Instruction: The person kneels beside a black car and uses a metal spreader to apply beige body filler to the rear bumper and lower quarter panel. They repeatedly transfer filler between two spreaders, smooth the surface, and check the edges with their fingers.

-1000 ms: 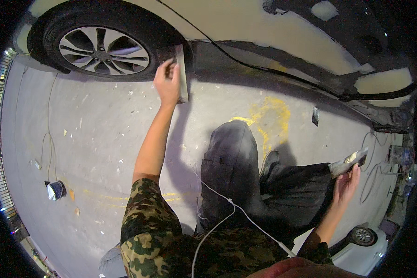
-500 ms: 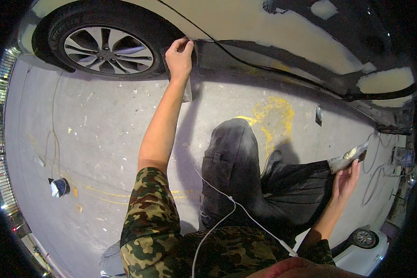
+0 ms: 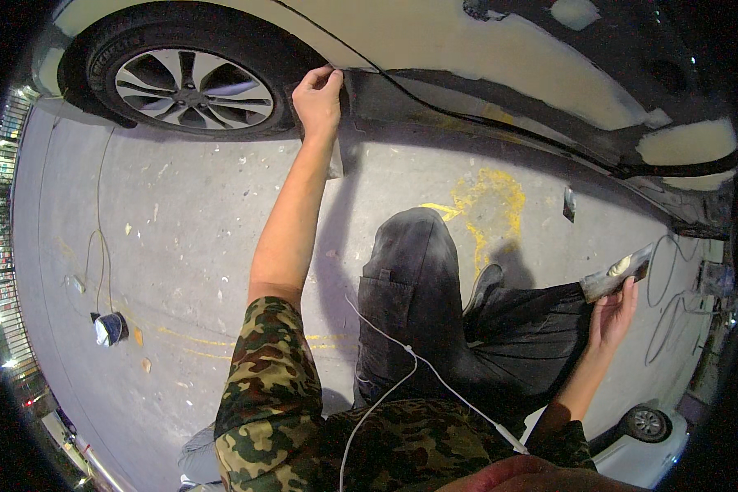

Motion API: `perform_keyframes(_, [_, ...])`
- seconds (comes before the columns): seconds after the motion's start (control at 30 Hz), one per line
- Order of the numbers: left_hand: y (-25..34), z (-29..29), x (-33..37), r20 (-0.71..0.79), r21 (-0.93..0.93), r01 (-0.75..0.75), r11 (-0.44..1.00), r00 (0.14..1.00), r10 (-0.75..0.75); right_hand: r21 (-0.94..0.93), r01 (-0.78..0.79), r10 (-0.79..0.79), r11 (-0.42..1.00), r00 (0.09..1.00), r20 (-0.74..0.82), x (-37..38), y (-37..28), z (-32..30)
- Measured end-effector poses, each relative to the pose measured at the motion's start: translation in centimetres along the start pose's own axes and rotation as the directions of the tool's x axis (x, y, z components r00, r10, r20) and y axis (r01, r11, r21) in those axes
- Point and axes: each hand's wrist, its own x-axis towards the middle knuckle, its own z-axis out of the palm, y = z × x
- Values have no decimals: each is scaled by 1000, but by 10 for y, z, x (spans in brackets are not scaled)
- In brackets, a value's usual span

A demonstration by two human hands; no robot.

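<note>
My left hand [image 3: 318, 100] reaches to the car's lower edge just behind the wheel [image 3: 190, 97]. Its fingers and thumb are pinched together against the body; whatever is between them is too small or hidden to make out. Over at the right, my right hand [image 3: 613, 318] grips a flat, smeared plate [image 3: 603, 286] by its near edge. A pale cream dab of paste [image 3: 621, 267] sits on that plate. The car body [image 3: 435, 41] carries broad beige patches over dark grey paint, with a black strip [image 3: 500, 123] running along it.
My bent knee [image 3: 414, 246] rises between my arms. A white cable [image 3: 385, 394] hangs across my front. On the floor are a small dark tub [image 3: 109, 329], a dark flat piece [image 3: 568, 205] and looping hoses [image 3: 672, 307]. A white car [image 3: 644, 447] stands at lower right.
The view has shifted very slightly. Both hands keep nearly the same places, the left at the car edge and the right holding the plate.
</note>
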Motion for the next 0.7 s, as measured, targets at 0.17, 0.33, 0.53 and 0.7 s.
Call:
perform_keyframes(0.17, [5, -2, 8, 7, -66, 82, 994, 997, -82, 18, 14, -14, 1000, 1000, 2, 3, 3, -7])
perform_keyframes(0.33, [-4, -9, 6, 29, -239, 132, 962, 991, -128, 11, 21, -21, 1000, 999, -36, 3, 5, -3])
perform_keyframes(0.53, [-4, -17, -3, 104, -14, -111, 994, 988, 112, 8, 17, -17, 1000, 1000, 5, 2, 4, -2])
perform_keyframes(0.7, [5, -17, 2, 163, 209, -161, 965, 978, 128, 25, 26, -26, 999, 1000, 2, 2, 4, -5])
